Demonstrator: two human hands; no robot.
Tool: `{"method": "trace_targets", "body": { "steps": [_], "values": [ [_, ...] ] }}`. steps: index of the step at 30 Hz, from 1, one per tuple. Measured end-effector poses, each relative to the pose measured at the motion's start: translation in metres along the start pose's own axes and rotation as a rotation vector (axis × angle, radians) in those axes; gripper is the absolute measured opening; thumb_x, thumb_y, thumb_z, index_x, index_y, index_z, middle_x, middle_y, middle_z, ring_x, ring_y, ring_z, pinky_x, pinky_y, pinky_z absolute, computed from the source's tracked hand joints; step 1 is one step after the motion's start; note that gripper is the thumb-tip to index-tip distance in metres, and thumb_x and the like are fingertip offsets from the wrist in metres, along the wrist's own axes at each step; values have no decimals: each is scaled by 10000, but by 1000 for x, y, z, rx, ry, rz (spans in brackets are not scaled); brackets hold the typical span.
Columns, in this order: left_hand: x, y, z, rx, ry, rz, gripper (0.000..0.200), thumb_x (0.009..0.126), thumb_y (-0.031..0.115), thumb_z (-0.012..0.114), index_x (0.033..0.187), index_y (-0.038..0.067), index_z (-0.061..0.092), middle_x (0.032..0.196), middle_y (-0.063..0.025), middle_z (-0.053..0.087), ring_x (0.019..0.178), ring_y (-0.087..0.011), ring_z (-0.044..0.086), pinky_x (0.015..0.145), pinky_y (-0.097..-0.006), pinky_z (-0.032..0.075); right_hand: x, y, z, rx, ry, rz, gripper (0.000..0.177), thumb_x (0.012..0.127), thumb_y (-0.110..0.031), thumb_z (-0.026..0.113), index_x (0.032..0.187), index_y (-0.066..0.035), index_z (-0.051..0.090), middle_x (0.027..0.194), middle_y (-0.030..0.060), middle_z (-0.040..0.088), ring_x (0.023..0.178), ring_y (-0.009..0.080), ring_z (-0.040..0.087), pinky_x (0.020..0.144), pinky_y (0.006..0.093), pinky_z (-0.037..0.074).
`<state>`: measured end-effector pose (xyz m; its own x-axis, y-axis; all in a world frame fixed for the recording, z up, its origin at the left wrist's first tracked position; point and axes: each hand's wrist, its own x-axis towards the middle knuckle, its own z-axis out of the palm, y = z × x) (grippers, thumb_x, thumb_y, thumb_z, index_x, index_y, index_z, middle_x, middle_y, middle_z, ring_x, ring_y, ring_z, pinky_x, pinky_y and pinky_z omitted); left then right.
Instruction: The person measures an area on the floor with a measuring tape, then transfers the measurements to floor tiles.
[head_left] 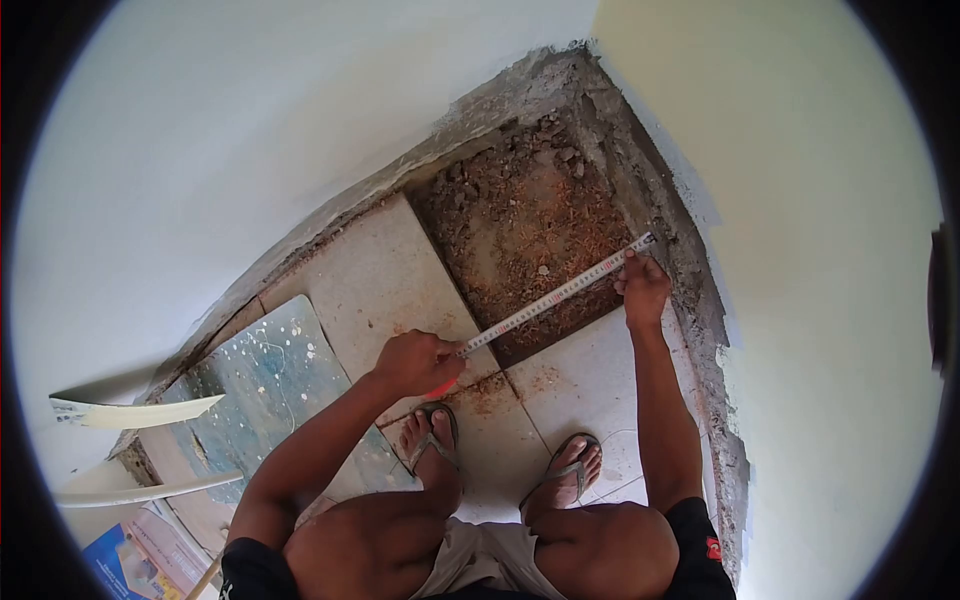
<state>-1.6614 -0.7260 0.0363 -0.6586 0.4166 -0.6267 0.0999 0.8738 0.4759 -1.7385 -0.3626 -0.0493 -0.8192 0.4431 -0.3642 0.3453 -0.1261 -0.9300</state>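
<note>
My left hand (418,362) is closed around a red tape measure case (442,389), most of which my fingers hide. From it the white tape blade (555,295) stretches up and right across a square pit of rubble and reddish dirt (525,225). Near the blade's far end, by the rough wall base, my right hand (643,282) pinches it between thumb and fingers. The blade's end tip sticks out just past my right hand. Pale floor tiles (375,270) border the pit on the left and below.
A paint-spattered board (275,380) lies on the tiles at the left, with curved pale pieces (145,412) beside it. A blue printed package (125,562) is at the lower left. Chipped wall bases meet in the corner above the pit. My sandalled feet stand on the tiles.
</note>
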Motion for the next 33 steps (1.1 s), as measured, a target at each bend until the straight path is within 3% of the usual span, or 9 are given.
{"method": "trace_targets", "body": {
  "steps": [2, 3, 5, 8, 11, 18, 23, 30, 33],
  "values": [
    [0, -23, -22, -34, 252, 8, 395, 849, 445, 661, 1127, 185, 769, 862, -96, 733, 758, -299, 708, 690, -430, 561, 20, -5, 29, 52, -56, 33, 262, 970, -248, 678, 805, -57, 607, 654, 7, 569, 541, 86, 525, 493, 252, 441],
    [1, -31, -35, -30, 255, 17, 395, 849, 445, 661, 1127, 185, 769, 862, -96, 733, 758, -299, 708, 690, -430, 561, 29, -6, 43, 95, -126, 76, 241, 977, -247, 672, 820, -75, 609, 660, -2, 576, 546, 86, 532, 498, 251, 449],
    [6, -46, -66, 38, 448, -27, 314, 831, 351, 719, 1072, 159, 783, 785, -99, 711, 696, -281, 688, 627, -383, 539, 43, -14, 77, 104, -144, 116, 227, 978, -243, 670, 843, -70, 613, 668, 0, 584, 546, 93, 539, 496, 258, 451],
    [20, -70, -106, 134, 475, -72, 359, 843, 430, 687, 1104, 200, 771, 836, -68, 721, 775, -282, 707, 679, -423, 560, 69, -22, 126, 88, -159, 175, 212, 981, -238, 668, 878, -59, 620, 678, 4, 594, 545, 104, 549, 492, 269, 453],
    [39, -82, -129, 209, 491, -135, 372, 848, 418, 676, 1145, 208, 750, 854, -62, 719, 793, -280, 710, 686, -433, 568, 95, -38, 164, 59, -188, 177, 206, 988, -227, 655, 897, -45, 620, 683, 11, 598, 543, 111, 554, 473, 276, 446],
    [83, -83, -130, 410, 566, -306, 389, 864, 409, 649, 1199, 222, 716, 842, -101, 721, 780, -295, 723, 698, -454, 584, 140, -39, 213, 7, -73, 229, 144, 965, -186, 664, 946, -44, 654, 691, 20, 605, 542, 123, 560, 455, 273, 439],
    [101, -87, -121, 420, 504, -395, 317, 853, 393, 645, 1080, 191, 733, 840, -149, 716, 792, -311, 732, 685, -464, 590, 151, -19, 215, 35, -60, 177, 150, 943, -165, 654, 1022, -40, 681, 711, 19, 616, 561, 129, 575, 491, 260, 449],
    [105, -79, -129, 375, 518, -413, 248, 849, 327, 625, 987, 161, 747, 816, -140, 722, 771, -316, 732, 692, -452, 583, 157, -14, 213, 80, -51, 200, 193, 961, -171, 625, 1083, -38, 691, 737, 14, 619, 571, 134, 574, 509, 263, 439],
    [106, -68, -137, 356, 457, -463, 195, 861, 247, 611, 873, 124, 762, 860, -139, 745, 822, -303, 739, 798, -450, 541, 160, -14, 214, 28, -63, 209, 198, 965, -169, 619, 1096, -37, 687, 739, 14, 618, 576, 133, 575, 516, 265, 443]
  ]
}}
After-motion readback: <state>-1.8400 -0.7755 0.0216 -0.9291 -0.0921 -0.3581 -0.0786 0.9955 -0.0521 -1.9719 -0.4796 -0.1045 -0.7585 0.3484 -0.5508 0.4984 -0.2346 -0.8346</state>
